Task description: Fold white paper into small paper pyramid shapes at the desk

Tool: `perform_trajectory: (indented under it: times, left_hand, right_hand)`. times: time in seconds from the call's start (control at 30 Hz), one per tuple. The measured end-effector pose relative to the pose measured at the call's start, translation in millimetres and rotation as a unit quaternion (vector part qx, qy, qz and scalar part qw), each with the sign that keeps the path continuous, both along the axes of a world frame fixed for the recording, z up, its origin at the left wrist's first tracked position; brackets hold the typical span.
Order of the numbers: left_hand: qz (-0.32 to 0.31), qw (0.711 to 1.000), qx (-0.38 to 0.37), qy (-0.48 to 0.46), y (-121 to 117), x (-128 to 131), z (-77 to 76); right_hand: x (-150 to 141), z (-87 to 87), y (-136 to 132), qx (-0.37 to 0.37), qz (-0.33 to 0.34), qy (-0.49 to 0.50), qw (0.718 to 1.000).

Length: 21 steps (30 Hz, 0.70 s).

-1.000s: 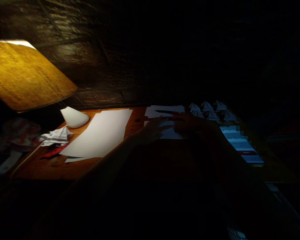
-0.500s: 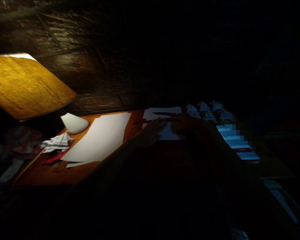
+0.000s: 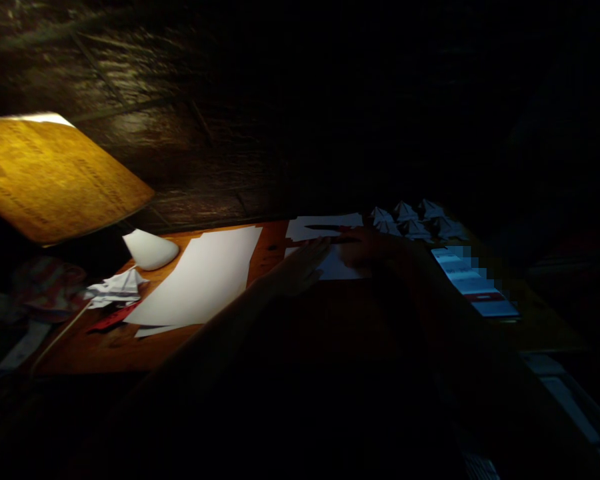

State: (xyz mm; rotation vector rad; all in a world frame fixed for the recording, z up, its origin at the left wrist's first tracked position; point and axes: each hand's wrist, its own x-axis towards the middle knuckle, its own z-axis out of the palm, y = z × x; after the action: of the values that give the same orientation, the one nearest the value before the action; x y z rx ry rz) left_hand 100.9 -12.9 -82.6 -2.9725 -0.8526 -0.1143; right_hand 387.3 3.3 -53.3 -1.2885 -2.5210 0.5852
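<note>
Surface (image 3: 90,360): wooden, lamplit at left, its right part sunk in darkness.

Lampshade (image 3: 55,180): amber, cut off by the left border.

Large white sheets (image 3: 200,273): loosely stacked, to the left of the hands.

Rear sheets (image 3: 300,229): white, just beyond the hands.

Worked sheet (image 3: 337,267): white, lying on the surface under both hands, partly covered by them.

Phone (image 3: 465,283): screen lit, to the right; one edge masked by pixelation.

Left hand (image 3: 297,267): flat on the worked sheet; fingers extended, drawn closer together than half a second ago, when they were slightly fanned.

Right hand (image 3: 373,247): at the worked sheet's right side, its place little altered. Fingers appear curled; whether they pinch anything cannot be told. Judged from this, the paper is being steadied or smoothed, with little advance.

Folded paper pieces (image 3: 413,227): six, in two rows, beyond the phone; detail dim.

Dark pointed shape (image 3: 323,228): over the rear sheets; tool or shadow, undetermined.
</note>
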Motion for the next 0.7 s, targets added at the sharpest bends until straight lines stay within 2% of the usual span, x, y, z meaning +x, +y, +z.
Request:
perform_trajectory:
  times: [0.2,0.7]
  left_hand:
    - [-0.02,0.999,-0.015,-0.021,3.7,-2.8,-3.4]
    - [-0.021,0.999,-0.028,-0.018,0.3,-3.5,3.9]
  right_hand:
    - [-1.2,4.4,1.7,-0.029,0.004,-0.01,1.0]
    - [-5.2,-2.6,3.4,0.022,-0.009,-0.031,0.999]
